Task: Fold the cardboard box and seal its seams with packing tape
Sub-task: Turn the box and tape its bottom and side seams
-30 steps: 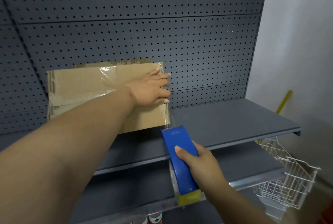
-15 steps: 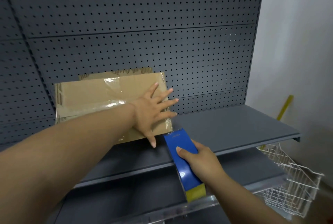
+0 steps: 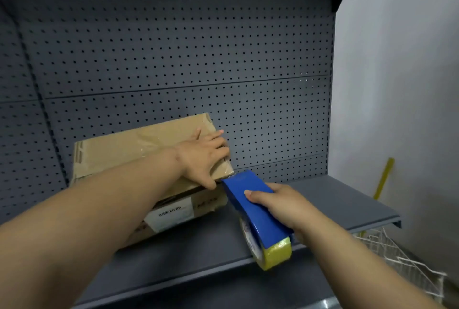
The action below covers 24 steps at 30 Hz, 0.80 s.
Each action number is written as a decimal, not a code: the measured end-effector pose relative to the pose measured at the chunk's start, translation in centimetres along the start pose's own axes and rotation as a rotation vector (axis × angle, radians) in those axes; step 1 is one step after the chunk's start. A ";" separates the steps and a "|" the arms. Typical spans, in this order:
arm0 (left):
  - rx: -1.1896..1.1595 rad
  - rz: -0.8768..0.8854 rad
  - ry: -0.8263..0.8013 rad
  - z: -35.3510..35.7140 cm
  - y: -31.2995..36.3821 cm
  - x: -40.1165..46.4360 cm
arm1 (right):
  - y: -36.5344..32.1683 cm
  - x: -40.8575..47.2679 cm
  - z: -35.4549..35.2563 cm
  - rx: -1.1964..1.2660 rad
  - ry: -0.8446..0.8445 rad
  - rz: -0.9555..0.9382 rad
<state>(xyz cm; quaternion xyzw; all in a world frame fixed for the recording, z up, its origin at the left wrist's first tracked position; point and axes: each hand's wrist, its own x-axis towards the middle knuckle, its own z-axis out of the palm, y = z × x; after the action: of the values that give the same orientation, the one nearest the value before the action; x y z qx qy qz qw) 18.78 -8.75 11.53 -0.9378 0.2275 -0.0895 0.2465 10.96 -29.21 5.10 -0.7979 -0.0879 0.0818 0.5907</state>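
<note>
While left hand (image 3: 202, 153) presses box (image 3: 119, 152) flat | right hand (image 3: 279, 205) grips dispenser (image 3: 253, 205) beside it

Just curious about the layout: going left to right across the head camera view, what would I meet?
Cardboard box → left hand pressing on its right end → blue tape dispenser → right hand holding it → white wire basket.

Matt brown cardboard box (image 3: 129, 149) carries glossy clear tape (image 3: 149, 146) and a paper label (image 3: 171, 214), on a matt grey metal shelf (image 3: 335, 199) beside a smooth blue plastic dispenser (image 3: 255, 209).
</note>
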 end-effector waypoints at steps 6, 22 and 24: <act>-0.179 -0.018 0.019 -1.5 -1.7 0.6 | -1.8 0.6 -0.7 0.012 0.021 -0.023; -0.407 -0.043 -0.007 0.3 -5.9 -0.5 | -4.8 3.5 -0.4 -0.397 0.051 -0.239; -0.358 -0.033 -0.084 2.1 -5.3 -0.6 | -4.3 3.9 -0.3 -0.548 0.056 -0.203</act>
<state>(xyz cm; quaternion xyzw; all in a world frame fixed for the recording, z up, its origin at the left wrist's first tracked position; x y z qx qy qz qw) 20.86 -3.51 12.32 -0.9732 0.2138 -0.0122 0.0836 14.62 -27.30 9.14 -0.9166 -0.1700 -0.0266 0.3608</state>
